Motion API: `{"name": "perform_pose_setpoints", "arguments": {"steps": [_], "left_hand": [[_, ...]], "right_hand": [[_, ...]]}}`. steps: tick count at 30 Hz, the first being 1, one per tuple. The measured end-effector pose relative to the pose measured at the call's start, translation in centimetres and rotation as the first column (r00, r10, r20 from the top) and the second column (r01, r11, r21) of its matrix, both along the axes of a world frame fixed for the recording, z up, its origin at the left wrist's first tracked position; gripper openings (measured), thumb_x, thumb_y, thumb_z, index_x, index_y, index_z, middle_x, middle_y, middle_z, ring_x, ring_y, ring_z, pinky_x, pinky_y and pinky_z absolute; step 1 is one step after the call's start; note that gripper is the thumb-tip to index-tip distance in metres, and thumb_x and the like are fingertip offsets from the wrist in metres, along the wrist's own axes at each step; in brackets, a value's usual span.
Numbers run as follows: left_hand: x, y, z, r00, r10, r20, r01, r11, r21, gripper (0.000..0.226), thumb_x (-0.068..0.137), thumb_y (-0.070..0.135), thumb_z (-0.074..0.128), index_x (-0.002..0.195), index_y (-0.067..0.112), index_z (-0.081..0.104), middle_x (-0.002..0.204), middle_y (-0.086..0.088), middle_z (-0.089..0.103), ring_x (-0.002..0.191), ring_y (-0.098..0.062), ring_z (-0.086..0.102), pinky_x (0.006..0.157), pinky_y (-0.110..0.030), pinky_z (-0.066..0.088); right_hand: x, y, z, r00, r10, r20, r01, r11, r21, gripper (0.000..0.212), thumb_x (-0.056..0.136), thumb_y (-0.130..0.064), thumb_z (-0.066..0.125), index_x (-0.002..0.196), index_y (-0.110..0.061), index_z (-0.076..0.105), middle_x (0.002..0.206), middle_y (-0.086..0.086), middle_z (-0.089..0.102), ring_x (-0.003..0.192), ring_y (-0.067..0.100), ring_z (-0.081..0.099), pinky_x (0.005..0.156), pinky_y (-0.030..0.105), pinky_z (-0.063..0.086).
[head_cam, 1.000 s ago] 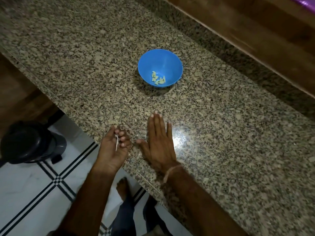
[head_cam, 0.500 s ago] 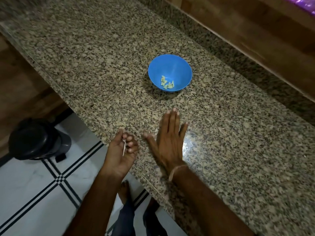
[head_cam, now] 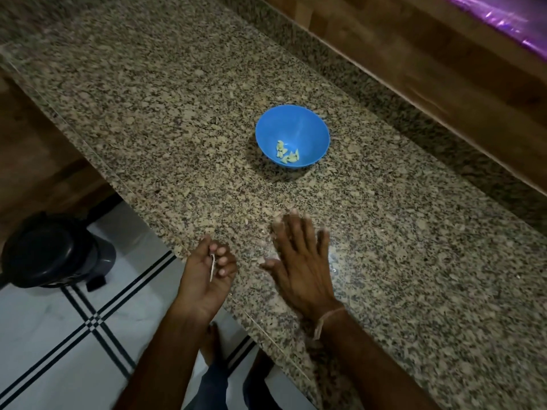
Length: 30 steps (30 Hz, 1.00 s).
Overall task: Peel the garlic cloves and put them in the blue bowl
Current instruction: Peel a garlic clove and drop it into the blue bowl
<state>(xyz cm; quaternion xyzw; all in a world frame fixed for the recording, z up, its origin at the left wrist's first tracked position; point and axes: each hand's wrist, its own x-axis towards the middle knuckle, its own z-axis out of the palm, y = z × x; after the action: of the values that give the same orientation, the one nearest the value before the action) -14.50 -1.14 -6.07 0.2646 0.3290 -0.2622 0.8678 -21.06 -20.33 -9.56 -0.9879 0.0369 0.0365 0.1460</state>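
The blue bowl stands on the granite counter and holds several pale peeled garlic cloves at its bottom. My left hand is cupped palm-up at the counter's front edge, with its fingers curled on a thin white strip of garlic skin. Flat on the counter, palm down with fingers spread, lies my right hand, a short way in front of the bowl; its fingertips are blurred. A thread band circles the right wrist.
A black pedal bin stands on the tiled floor at the left, below the counter. A wooden ledge runs behind the counter's raised granite back edge. My bare feet show under the counter edge.
The view has shifted, so the bowl sits further right and lower in frame. My right hand has slid over the counter with fingers spreading. The left hand keeps its cupped hold on the skin.
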Motion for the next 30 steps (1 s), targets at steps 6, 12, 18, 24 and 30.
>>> {"name": "perform_pose_setpoints", "arguments": {"steps": [6, 12, 18, 24, 30], "left_hand": [[0.2, -0.8, -0.3, 1.0, -0.022, -0.012, 0.021, 1.0, -0.008, 0.047, 0.108, 0.036, 0.044, 0.066, 0.017, 0.052, 0.062, 0.003, 0.047, 0.046, -0.008, 0.043, 0.037, -0.018, 0.032], [0.2, -1.6, -0.2, 0.998, -0.056, -0.01, 0.056, 0.998, 0.04, 0.048, 0.109, 0.037, 0.043, 0.066, 0.017, 0.051, 0.062, 0.002, 0.046, 0.046, -0.007, 0.042, 0.038, -0.018, 0.032], [0.4, -1.6, -0.3, 0.998, -0.062, -0.026, 0.063, 0.997, 0.044, 0.043, 0.111, 0.037, 0.041, 0.072, 0.017, 0.047, 0.062, 0.002, 0.047, 0.046, -0.007, 0.042, 0.037, -0.018, 0.033], [0.5, -2.4, -1.1, 0.997, -0.058, -0.052, 0.06, 0.997, 0.048, 0.043, 0.111, 0.038, 0.04, 0.075, 0.017, 0.048, 0.064, 0.002, 0.049, 0.05, -0.008, 0.044, 0.039, -0.017, 0.035], [0.6, -5.6, -0.4, 0.999, 0.019, -0.036, -0.014, 0.991, 0.132, 0.042, 0.111, 0.036, 0.041, 0.074, 0.016, 0.048, 0.067, 0.001, 0.05, 0.059, -0.012, 0.045, 0.058, -0.022, 0.038]], "right_hand": [[-2.9, -1.3, -0.1, 0.93, -0.349, -0.116, 0.349, 0.937, -0.022, 0.093, 0.103, -0.074, 0.014, 0.164, -0.012, -0.02, 0.171, 0.008, -0.031, 0.157, 0.023, -0.031, 0.128, 0.058, -0.008], [3.1, 1.3, -0.3, 0.998, -0.047, -0.048, 0.05, 0.997, 0.055, 0.088, 0.108, -0.068, 0.019, 0.167, -0.008, -0.006, 0.174, 0.012, -0.016, 0.16, 0.025, -0.02, 0.13, 0.05, -0.009], [1.1, 1.1, -0.2, 0.959, 0.078, 0.274, -0.13, 0.975, 0.178, 0.043, 0.1, -0.017, 0.07, 0.142, -0.012, 0.063, 0.149, 0.005, 0.058, 0.134, 0.026, 0.055, 0.099, 0.038, 0.056], [1.2, 0.1, 1.0, 0.976, 0.055, 0.211, -0.065, 0.997, 0.039, 0.017, 0.096, -0.013, 0.073, 0.099, -0.019, 0.057, 0.098, -0.004, 0.054, 0.088, 0.013, 0.039, 0.067, 0.028, 0.027], [3.5, 0.9, 4.6, 0.933, -0.303, -0.194, 0.356, 0.694, 0.626, 0.016, 0.095, -0.004, 0.067, 0.08, -0.011, 0.071, 0.08, 0.003, 0.074, 0.079, 0.012, 0.069, 0.069, 0.027, 0.056]]}}
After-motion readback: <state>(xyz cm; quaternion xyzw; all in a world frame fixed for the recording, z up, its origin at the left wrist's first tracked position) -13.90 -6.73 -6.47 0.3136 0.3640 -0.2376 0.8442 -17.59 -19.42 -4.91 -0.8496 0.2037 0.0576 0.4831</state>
